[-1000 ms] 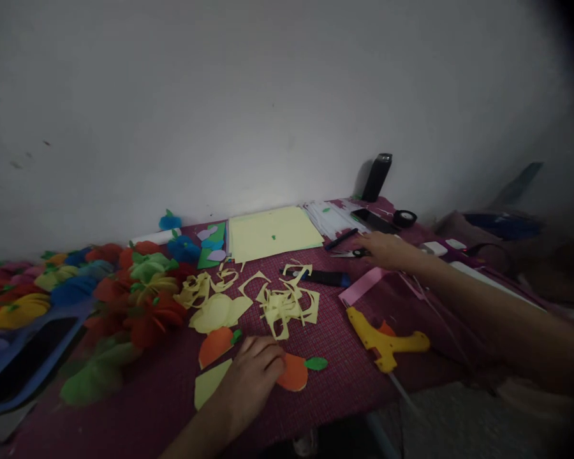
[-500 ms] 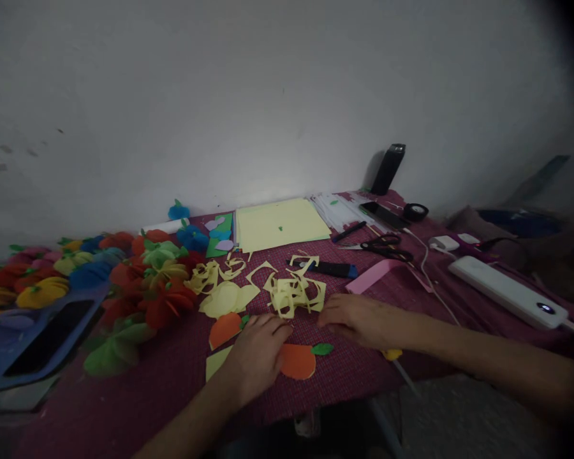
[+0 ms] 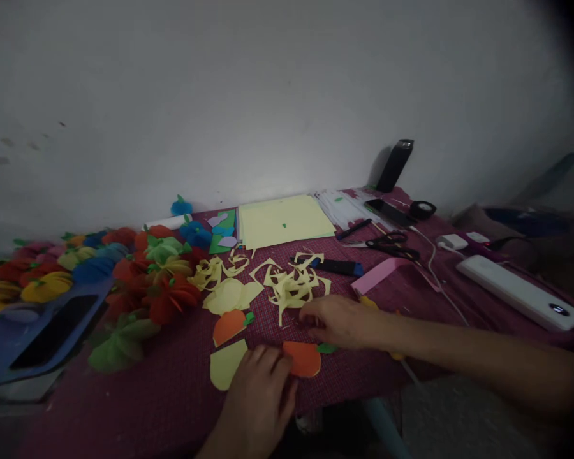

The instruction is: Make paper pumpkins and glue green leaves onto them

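My left hand (image 3: 261,392) rests at the table's front edge, fingers loosely bent and thumb apart. Its fingertips lie at the left edge of an orange paper cutout (image 3: 305,359) with a green paper leaf (image 3: 327,348). Just above that leaf hovers my right hand (image 3: 337,320), its fingers curved with a gap to the thumb and nothing visible in them. Beyond its fingertips lie curly pale yellow paper scraps (image 3: 291,287). A pale yellow cutout (image 3: 227,366) and another orange cutout with a leaf (image 3: 229,327) lie left of centre. Yellow parts of an object (image 3: 369,303) show around my right wrist.
Colourful paper pumpkins (image 3: 172,296) crowd the left, beside a dark phone (image 3: 55,331). Pale yellow sheets (image 3: 287,220) lie at the back. A utility knife (image 3: 335,266), scissors (image 3: 392,244), pink strip (image 3: 382,273) and white power bank (image 3: 516,290) are to the right.
My left hand has drawn back toward me, uncovering more of the pale yellow cutout. My right hand has moved slightly left and down, nearer the leaf. The view has shifted slightly.
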`<state>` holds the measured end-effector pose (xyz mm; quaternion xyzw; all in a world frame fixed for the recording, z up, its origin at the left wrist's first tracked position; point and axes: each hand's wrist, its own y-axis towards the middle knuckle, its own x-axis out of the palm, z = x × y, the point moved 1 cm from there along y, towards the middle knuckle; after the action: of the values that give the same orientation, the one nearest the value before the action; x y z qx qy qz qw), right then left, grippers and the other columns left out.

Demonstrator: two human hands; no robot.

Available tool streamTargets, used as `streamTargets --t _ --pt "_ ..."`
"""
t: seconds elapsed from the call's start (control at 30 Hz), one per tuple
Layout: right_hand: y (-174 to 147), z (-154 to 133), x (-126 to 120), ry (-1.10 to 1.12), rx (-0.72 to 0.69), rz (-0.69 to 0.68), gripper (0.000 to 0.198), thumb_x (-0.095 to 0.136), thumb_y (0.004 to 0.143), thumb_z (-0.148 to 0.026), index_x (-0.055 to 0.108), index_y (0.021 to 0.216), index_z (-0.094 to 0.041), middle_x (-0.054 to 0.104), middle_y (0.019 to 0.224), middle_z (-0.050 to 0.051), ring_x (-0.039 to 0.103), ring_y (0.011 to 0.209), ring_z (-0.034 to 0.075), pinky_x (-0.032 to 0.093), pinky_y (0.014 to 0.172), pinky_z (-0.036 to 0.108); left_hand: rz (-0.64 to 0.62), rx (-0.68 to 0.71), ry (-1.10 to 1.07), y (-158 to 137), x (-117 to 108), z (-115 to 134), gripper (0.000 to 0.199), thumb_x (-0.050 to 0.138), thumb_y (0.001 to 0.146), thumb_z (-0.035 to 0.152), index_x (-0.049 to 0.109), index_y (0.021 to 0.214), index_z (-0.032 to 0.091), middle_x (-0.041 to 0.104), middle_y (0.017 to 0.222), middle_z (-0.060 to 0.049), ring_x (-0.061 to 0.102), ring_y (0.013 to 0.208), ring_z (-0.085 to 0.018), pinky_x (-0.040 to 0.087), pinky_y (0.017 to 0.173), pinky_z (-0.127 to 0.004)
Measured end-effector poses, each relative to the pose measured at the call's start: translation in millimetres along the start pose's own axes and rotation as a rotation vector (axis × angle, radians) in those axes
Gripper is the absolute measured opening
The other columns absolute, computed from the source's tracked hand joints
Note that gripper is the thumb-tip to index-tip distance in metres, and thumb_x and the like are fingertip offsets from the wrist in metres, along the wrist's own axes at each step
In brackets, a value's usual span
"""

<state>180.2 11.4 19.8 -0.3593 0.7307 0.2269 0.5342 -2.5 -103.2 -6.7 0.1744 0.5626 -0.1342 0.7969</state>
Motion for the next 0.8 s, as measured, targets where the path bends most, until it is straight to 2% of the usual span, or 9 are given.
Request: streamTargets --t 0.1,0.2,0.23,0.3,0.37,0.47,0.8 --pt "4 -5 -3 -0.059 0.074 0.085 0.034 0.053 0.077 -0.015 0.056 0.112 -0.016 0.061 0.112 0.013 0.059 0.096 0.026 0.047 0.080 0.037 0.063 0.123 0.027 -9 11 11 0.028 0.049 0.080 0.020 0.058 0.106 0.023 0.065 0.099 -0.005 0.056 0.088 -0.023 0.045 0.077 -0.038" --pt "17 -5 -12 -0.130 0.105 0.182 0.039 0.049 0.079 -0.009 0.053 0.118 -0.014 0.048 0.130 0.017 0.047 0.114 0.029 0.039 0.094 0.044 0.144 0.141 0.082 -14 21 16 0.030 0.050 0.081 0.023 0.058 0.109 0.021 0.066 0.103 -0.005 0.057 0.092 -0.024 0.044 0.078 -0.038" --pt "19 -6 -14 -0.129 0.113 0.185 0.037 0.049 0.080 -0.010 0.054 0.116 -0.014 0.050 0.129 0.018 0.047 0.115 0.029 0.038 0.094 0.044 0.169 0.147 0.092 -16 24 16 0.029 0.050 0.082 0.024 0.058 0.109 0.021 0.067 0.103 -0.004 0.057 0.092 -0.023 0.044 0.078 -0.038" --pt "18 -11 -15 -0.063 0.129 0.109 0.028 0.049 0.081 -0.014 0.059 0.107 -0.015 0.060 0.114 0.015 0.054 0.106 0.027 0.042 0.088 0.041 0.216 0.164 0.100 -18 29 15 0.028 0.049 0.083 0.026 0.059 0.109 0.021 0.068 0.103 -0.003 0.058 0.093 -0.023 0.043 0.079 -0.037" --pt "12 -18 -11 0.059 0.144 -0.043 0.021 0.052 0.078 -0.020 0.064 0.096 -0.018 0.068 0.094 0.009 0.061 0.088 0.023 0.046 0.073 0.032 0.258 0.175 0.104 -21 33 14 0.028 0.047 0.085 0.028 0.060 0.108 0.021 0.069 0.104 -0.004 0.059 0.094 -0.023 0.042 0.080 -0.037" --pt "2 -28 -5 0.155 0.147 -0.181 0.016 0.055 0.072 -0.022 0.067 0.081 -0.022 0.070 0.077 0.001 0.063 0.069 0.017 0.043 0.055 0.023 0.313 0.185 0.119 -24 37 14 0.029 0.044 0.087 0.032 0.061 0.107 0.020 0.069 0.104 -0.004 0.060 0.095 -0.023 0.041 0.082 -0.037" --pt "17 -29 3 0.254 0.276 -0.327 0.027 0.063 0.063 -0.027 0.069 0.088 -0.017 0.070 0.078 0.002 0.060 0.064 0.014 0.037 0.047 0.019 0.386 0.203 0.199 -26 42 16 0.031 0.046 0.086 0.036 0.062 0.105 0.018 0.069 0.104 -0.003 0.059 0.095 -0.021 0.040 0.081 -0.035"
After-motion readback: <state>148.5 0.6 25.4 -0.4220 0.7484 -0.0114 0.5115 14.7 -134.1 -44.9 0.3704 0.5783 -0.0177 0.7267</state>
